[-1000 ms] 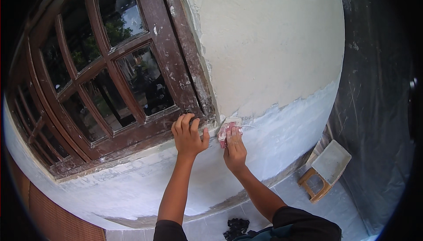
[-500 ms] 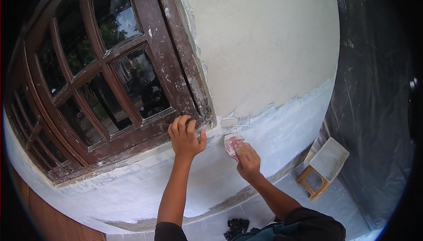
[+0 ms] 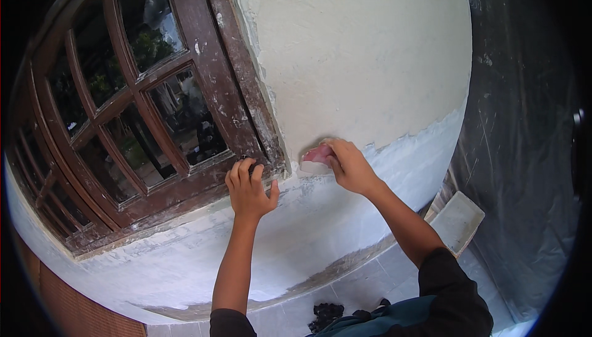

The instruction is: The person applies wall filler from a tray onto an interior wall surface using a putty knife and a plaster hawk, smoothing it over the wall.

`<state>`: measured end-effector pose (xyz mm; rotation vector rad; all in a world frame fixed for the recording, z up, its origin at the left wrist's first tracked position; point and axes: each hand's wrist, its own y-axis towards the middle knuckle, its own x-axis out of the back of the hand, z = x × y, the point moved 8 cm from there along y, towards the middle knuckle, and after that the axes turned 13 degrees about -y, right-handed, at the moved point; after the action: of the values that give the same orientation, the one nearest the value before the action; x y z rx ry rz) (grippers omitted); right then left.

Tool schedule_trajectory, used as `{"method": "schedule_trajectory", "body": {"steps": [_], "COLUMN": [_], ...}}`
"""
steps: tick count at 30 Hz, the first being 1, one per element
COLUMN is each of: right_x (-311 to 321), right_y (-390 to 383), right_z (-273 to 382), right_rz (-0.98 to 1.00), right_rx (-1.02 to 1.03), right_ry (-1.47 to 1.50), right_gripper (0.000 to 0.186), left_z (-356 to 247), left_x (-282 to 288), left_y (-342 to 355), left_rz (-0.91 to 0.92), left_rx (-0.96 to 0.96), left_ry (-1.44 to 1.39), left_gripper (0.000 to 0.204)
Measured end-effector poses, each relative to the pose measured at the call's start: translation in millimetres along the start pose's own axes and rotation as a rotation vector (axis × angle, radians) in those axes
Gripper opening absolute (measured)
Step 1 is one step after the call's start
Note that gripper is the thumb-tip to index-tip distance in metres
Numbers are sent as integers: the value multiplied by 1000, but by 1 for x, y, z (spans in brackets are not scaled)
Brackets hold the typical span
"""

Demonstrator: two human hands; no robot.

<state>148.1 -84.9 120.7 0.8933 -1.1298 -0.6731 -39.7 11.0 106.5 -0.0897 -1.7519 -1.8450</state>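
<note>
My right hand [image 3: 353, 167] grips a pink putty scraper [image 3: 319, 153] whose pale blade edge lies against the wall [image 3: 351, 59], close to the window's lower right corner. Whitish filler covers part of the scraper. Over on the left, my left hand [image 3: 248, 190] rests at the bottom rail of the brown wooden window [image 3: 203, 170]; its fingers are bent but apart, the thumb sticks out, and no object shows in it. Beige filler coats the wall's upper part, while the band below is bluish white [image 3: 296, 232].
At the right, a white tray [image 3: 456, 220] stands by the wall's foot, partly hidden by my right arm. Dark plastic sheeting [image 3: 524, 121] hangs beyond it. A black crumpled item [image 3: 325, 316] lies on the grey tiled floor [image 3: 370, 281].
My right hand has moved up the wall with the scraper and turned it, its blade now facing lower left. My left hand stays by the window corner; the view has shifted slightly.
</note>
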Motion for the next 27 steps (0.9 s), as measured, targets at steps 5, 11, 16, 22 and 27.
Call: {"method": "schedule_trajectory", "body": {"steps": [5, 11, 16, 22, 27], "right_x": [11, 1, 15, -7, -4], "right_y": [-5, -6, -30, -28, -43], "right_z": [-34, -7, -45, -37, -48], "right_rz": [-140, -153, -325, -268, -414], "right_rx": [-215, -54, -353, -347, -563], "right_ry": [133, -23, 161, 212, 470], "right_gripper": [36, 34, 29, 28, 28], "left_z": [3, 1, 2, 1, 3], "left_x": [-2, -1, -2, -1, -2], "left_y": [-1, 1, -2, 0, -2], "left_rz": [10, 2, 16, 10, 22], "left_rx": [12, 5, 21, 18, 31], "left_ry": [16, 30, 32, 29, 27], "left_gripper": [53, 53, 53, 54, 54]}}
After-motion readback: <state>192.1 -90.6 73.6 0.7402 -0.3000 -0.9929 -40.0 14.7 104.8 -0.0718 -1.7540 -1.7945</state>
